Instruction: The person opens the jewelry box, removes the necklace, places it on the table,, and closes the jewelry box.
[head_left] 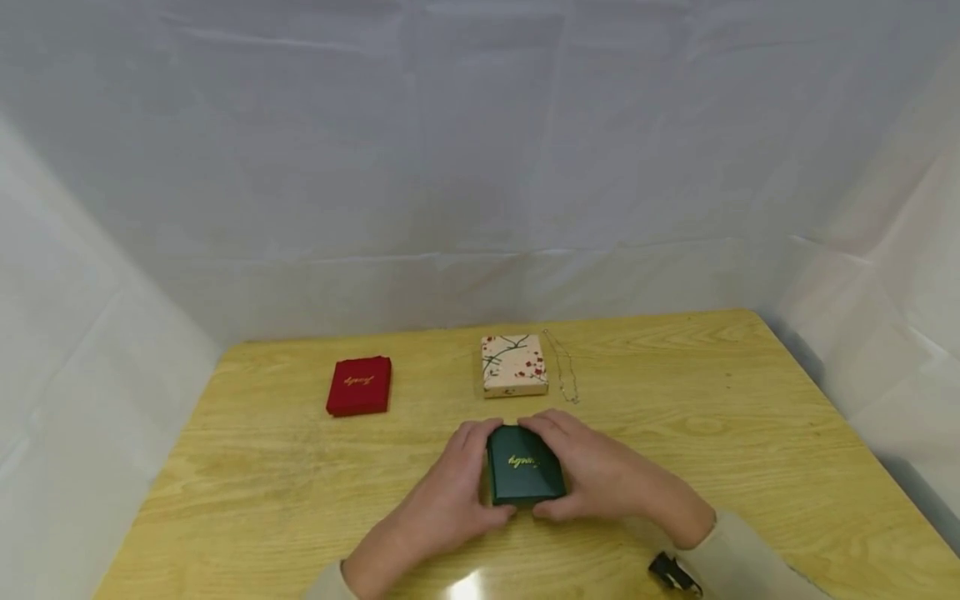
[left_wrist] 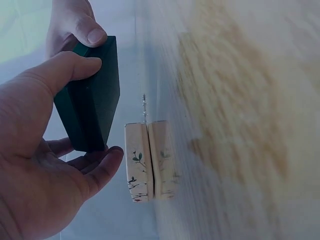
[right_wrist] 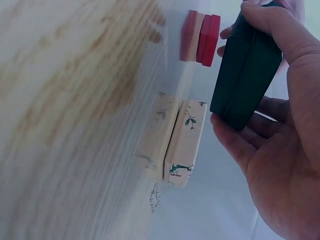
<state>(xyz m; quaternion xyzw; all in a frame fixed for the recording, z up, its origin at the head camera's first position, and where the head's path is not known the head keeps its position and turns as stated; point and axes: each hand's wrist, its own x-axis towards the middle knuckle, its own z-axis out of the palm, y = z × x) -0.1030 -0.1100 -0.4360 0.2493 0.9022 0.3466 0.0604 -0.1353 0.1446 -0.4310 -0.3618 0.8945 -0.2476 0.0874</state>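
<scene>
A dark green jewelry box (head_left: 527, 475) with gold lettering on its lid is held between both hands, raised off the table in the wrist views. My left hand (head_left: 450, 492) grips its left side, thumb at the near edge and fingers at the far edge. On the other side my right hand (head_left: 600, 468) grips it the same way. The lid looks closed, with a seam along the side of the green box (right_wrist: 245, 70) in the right wrist view. Just beyond the hands lies a cream box (head_left: 514, 367) with a floral branch print, and a thin silver chain necklace (head_left: 564, 367) beside it.
A red jewelry box (head_left: 360, 387) with gold lettering lies farther left on the wooden table (head_left: 247, 467). Near the right sleeve is a small black object (head_left: 673, 573). White sheeting (head_left: 480, 167) hangs behind the table and at both sides.
</scene>
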